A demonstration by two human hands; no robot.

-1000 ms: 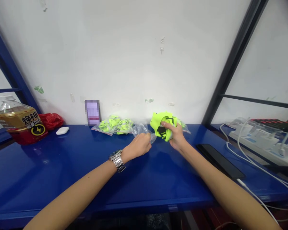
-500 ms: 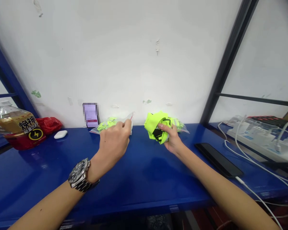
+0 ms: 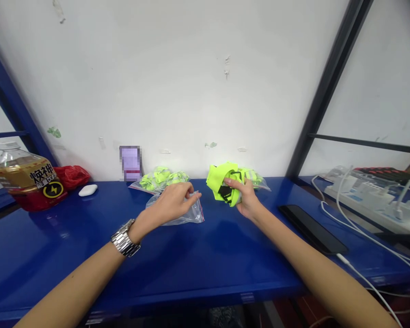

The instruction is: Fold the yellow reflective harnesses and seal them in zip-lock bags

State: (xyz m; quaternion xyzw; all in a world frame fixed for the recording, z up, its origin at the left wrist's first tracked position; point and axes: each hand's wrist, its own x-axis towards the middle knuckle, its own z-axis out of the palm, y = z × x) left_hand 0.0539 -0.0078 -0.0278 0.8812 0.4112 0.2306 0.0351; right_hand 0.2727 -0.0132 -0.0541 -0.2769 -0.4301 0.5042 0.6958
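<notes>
My right hand is wrapped round a folded fluorescent yellow strap bundle with black parts and a buckle, held above the blue table. My left hand, with a metal watch at its wrist, hovers over a clear zip bag. Thumb and fingers look slightly apart, and the bag lies flat beneath them, its red-striped mouth to the right. Behind it, against the wall, sits a clear bag of yellow straps. A similar filled bag is partly hidden behind my right hand.
A phone leans on the wall. To the left are a large drink bottle, a red plastic bag and a white earbud case. At right lie a black phone on a white cable and a power strip.
My left hand has come down and turned, and the clear zip bag, earlier raised in it, now lies on the table. My right hand keeps its hold on the yellow strap bundle.
</notes>
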